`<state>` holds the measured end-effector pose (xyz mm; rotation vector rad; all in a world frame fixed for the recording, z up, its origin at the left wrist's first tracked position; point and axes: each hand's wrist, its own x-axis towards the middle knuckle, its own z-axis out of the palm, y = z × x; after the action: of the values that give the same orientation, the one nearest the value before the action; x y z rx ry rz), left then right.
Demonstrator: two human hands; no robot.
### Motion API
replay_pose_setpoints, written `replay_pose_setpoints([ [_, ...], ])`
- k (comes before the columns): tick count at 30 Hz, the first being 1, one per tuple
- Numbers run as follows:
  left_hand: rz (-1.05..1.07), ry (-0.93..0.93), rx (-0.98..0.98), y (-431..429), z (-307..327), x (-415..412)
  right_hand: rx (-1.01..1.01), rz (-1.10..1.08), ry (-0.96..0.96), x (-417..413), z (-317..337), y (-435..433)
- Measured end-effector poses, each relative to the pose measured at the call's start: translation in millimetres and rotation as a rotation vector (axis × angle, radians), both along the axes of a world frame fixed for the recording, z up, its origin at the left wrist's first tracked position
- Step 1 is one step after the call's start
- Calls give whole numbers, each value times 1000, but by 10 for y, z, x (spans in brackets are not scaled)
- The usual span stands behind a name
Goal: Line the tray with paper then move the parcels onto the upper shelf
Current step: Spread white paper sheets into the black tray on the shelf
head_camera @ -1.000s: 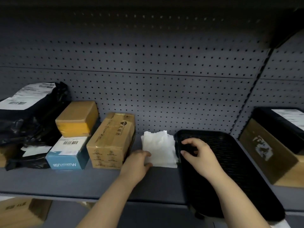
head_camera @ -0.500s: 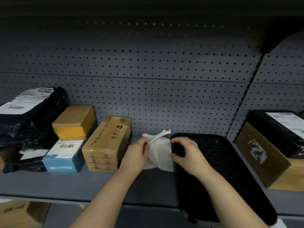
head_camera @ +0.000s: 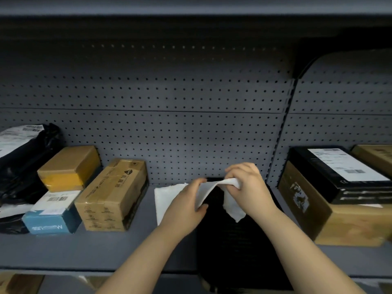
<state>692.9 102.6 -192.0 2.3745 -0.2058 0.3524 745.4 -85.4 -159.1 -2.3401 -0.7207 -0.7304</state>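
A black tray [head_camera: 237, 249] lies on the grey shelf, partly under my arms. Above its far end both hands hold one white paper sheet [head_camera: 234, 206]. My left hand [head_camera: 184, 206] pinches its left edge and my right hand [head_camera: 248, 183] grips its top right, so the sheet hangs stretched between them. More white paper [head_camera: 166, 198] lies flat on the shelf left of the tray. To the left stand parcels: a tall brown box [head_camera: 112, 196], a yellow-taped box [head_camera: 67, 168] on a blue and white box [head_camera: 51, 215], and a black bag [head_camera: 23, 160].
A big brown carton [head_camera: 331, 221] with a flat black box [head_camera: 339, 172] on top stands right of the tray. Another brown box [head_camera: 375, 155] sits behind it. The pegboard back wall [head_camera: 191, 128] closes the shelf. The upper shelf's underside [head_camera: 191, 9] runs overhead.
Both hands took a paper sheet from the pile and lifted it rightward over the tray's far end. The camera view moved closer and tilted.
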Motion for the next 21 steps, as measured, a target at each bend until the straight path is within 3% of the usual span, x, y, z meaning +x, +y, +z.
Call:
replay_pose_setpoints([
  [5, 33, 46, 84, -361, -254, -50, -32, 66, -8, -46, -107, -755],
  [10, -7, -306, 169, -513, -338, -255, -8, 108, -402, -207, -247, -1268],
  [12, -7, -351, 215, -568, -338, -363, -58, 161, -482, -300, -321, -1402],
  [14, -48, -276, 246, -580, -357, -488, -127, 232, -399, -412, -453, -1524],
  [18, -99, -35, 356, -544, -462, -754, -296, 383, 133, -659, -735, -1710],
  [21, -133, 57, 400, -537, -480, -888, -311, 421, 275, -801, -786, -1733],
])
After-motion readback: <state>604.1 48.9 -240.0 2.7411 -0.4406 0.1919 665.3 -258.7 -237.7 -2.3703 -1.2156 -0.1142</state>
